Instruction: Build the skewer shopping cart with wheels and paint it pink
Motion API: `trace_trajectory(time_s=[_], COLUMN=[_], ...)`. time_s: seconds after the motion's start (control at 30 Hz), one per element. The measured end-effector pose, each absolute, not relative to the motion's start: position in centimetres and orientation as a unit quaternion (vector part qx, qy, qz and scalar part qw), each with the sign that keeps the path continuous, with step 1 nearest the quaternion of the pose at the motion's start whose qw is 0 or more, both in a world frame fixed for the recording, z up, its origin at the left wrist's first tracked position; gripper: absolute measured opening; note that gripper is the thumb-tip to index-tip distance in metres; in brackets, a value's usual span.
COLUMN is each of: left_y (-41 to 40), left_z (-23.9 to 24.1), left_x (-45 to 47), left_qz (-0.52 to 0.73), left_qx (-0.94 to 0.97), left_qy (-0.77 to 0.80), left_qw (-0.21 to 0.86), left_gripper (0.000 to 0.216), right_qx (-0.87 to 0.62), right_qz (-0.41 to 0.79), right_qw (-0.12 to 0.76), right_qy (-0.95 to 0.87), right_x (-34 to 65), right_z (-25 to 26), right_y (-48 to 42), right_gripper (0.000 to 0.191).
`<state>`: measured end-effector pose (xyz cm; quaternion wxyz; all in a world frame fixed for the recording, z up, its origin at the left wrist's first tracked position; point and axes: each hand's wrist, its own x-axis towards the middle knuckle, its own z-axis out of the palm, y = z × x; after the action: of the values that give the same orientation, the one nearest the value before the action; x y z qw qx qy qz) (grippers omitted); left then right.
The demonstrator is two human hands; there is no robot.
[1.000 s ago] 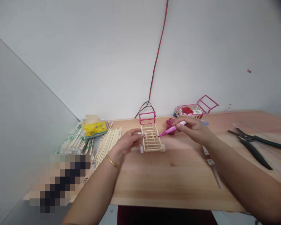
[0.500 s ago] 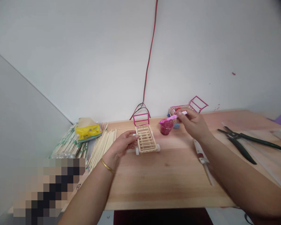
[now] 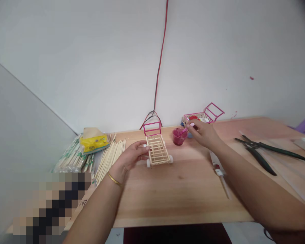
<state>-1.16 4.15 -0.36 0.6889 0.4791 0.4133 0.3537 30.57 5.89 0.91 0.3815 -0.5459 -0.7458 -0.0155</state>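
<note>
My left hand (image 3: 133, 156) grips the left side of a small cart (image 3: 157, 150) built from wooden sticks, with white wheels and a handle frame (image 3: 152, 128) painted magenta. The cart's slatted body is bare wood. In my right hand (image 3: 202, 134) is a pink paintbrush (image 3: 188, 127), pinched between thumb and fingers. Its tip dips into a clear plastic cup (image 3: 179, 139) of magenta paint. Behind that hand stands a second stick cart (image 3: 198, 117) with magenta-painted rails and handle, partly hidden, holding a red item and other things I cannot make out.
Bundled wooden sticks (image 3: 71, 156), loose sticks (image 3: 110, 159) and a yellow tissue pack (image 3: 94, 142) lie at the left of the wooden table (image 3: 173, 200). A white glue gun (image 3: 220, 173) lies by my right forearm. Green-handled shears (image 3: 261, 150) rest further right.
My right hand has lowered the brush slightly, bringing its tip down into the paint cup. My left hand keeps its hold on the cart. The whole view has shifted slightly.
</note>
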Motion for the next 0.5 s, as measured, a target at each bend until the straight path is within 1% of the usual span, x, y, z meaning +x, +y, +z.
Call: trace_trajectory(time_s=[0.27, 0.5], left_y=[4.0, 3.9], left_z=[-0.1, 0.2], left_x=[-1.1, -1.0], left_qz=[0.345, 0.313], left_qx=[0.486, 0.519], left_qy=[0.426, 0.432], left_qw=[0.681, 0.668], left_gripper=[0.061, 0.055], right_qx=[-0.534, -0.510], right_qz=[-0.030, -0.031], right_qw=[0.379, 0.335], right_qy=[-0.756, -0.791], right_x=[30.7, 30.1], right_z=[0.2, -0.5], right_y=[6.4, 6.9], right_gripper=[0.026, 0.028])
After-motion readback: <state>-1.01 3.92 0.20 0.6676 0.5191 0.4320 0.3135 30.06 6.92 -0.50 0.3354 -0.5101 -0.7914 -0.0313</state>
